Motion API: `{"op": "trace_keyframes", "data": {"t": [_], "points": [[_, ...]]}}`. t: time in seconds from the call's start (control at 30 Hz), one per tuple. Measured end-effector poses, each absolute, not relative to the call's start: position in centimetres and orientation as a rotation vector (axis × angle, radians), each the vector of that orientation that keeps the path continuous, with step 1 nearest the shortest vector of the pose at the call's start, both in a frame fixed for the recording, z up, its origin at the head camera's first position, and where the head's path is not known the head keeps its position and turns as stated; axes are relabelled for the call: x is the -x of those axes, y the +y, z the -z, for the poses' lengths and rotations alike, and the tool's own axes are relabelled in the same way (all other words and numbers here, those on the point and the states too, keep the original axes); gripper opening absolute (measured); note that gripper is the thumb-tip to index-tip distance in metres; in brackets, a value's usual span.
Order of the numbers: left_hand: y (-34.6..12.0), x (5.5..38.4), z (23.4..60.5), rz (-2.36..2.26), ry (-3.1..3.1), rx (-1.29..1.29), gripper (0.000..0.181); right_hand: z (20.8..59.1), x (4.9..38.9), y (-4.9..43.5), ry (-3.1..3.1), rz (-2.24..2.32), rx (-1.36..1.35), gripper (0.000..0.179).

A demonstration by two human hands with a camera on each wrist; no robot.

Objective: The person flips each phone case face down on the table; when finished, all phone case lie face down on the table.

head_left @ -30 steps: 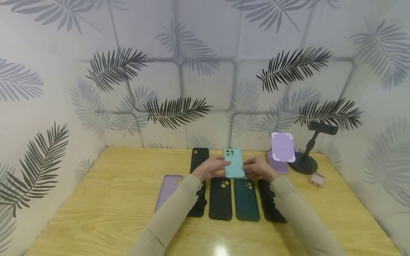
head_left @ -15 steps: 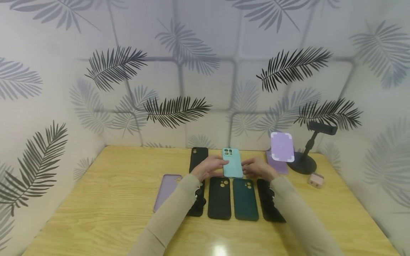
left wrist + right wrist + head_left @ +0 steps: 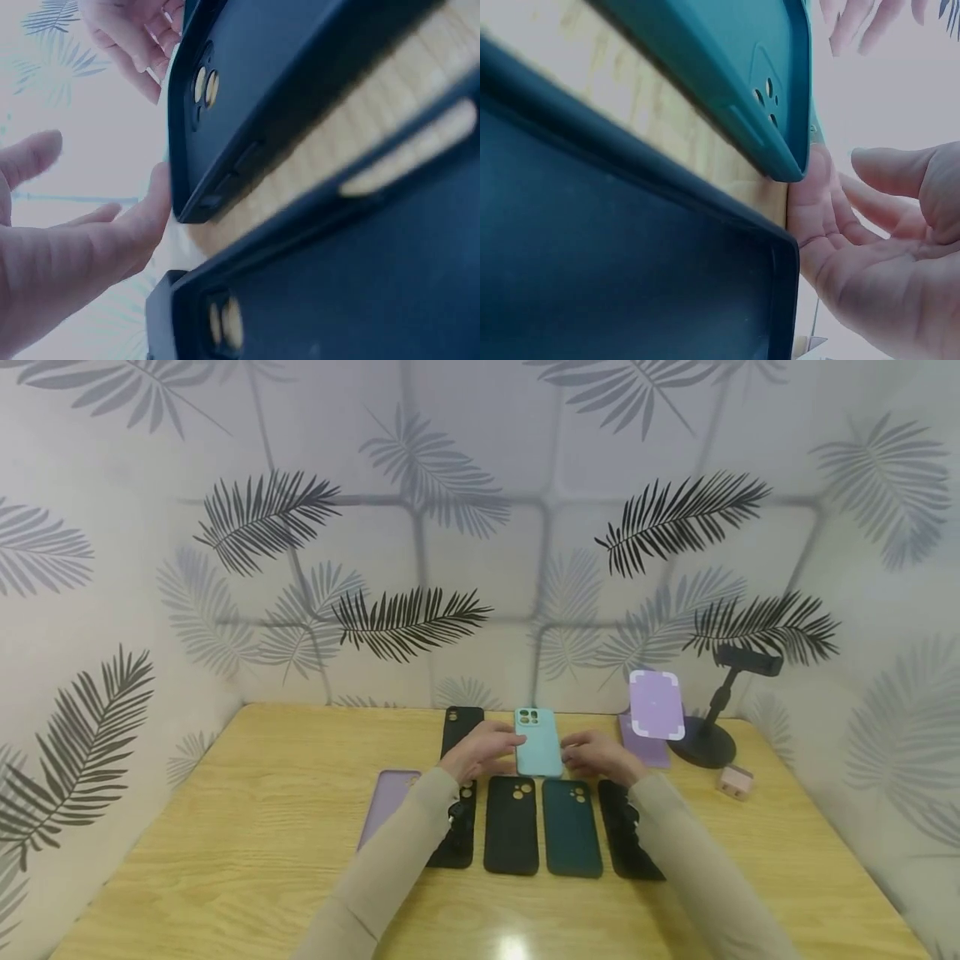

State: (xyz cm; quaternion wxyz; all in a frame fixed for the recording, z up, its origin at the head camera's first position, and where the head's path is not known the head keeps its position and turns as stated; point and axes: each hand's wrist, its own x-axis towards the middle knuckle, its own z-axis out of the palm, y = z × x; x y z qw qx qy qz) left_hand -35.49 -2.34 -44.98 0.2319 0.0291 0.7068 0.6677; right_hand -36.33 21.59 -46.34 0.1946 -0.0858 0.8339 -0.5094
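Observation:
A light blue phone case [image 3: 537, 747] lies at the back of the table, camera cutouts at its top left. My left hand [image 3: 483, 750] is at its left edge, the thumb over that edge and the fingers loosely extended. On the other side, my right hand [image 3: 602, 756] has relaxed fingers right by the right edge. In front is a row of phone cases: a black case [image 3: 512, 827], a dark green case [image 3: 573, 827], and black ones partly under my forearms. Another black case [image 3: 461, 727] stands out behind my left hand, its lower part hidden.
A purple phone case [image 3: 385, 802] lies left of the row, partly behind my left sleeve. At the back right are a purple panel with white corners [image 3: 656, 705], a black phone stand [image 3: 705, 739] and a pink charger plug [image 3: 735, 782]. A patterned wall backs the table.
The light blue case has shifted slightly left relative to the front row, and both hands have moved a little left with it. The whole view has also drifted slightly.

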Motion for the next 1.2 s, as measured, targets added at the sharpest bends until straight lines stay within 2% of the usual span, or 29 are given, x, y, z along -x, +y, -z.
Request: {"op": "trace_keyframes", "data": {"t": [0.17,0.3,0.6,1.2], "points": [[-3.5,35.1,44.0,-1.869,2.022,-0.160,0.047,46.5,36.0,21.8,2.423,1.462,0.309,0.042],[-4.8,34.8,43.2,-1.853,2.068,-0.217,0.044,46.0,35.5,21.1,2.462,1.515,0.332,0.038],[-8.8,34.0,42.6,-1.736,2.125,-0.280,0.045,44.2,33.9,17.7,2.396,1.483,0.459,0.039],[-17.7,30.4,42.9,-1.575,2.218,-0.372,0.046,45.0,30.9,9.0,2.133,1.398,0.650,0.034]]}}
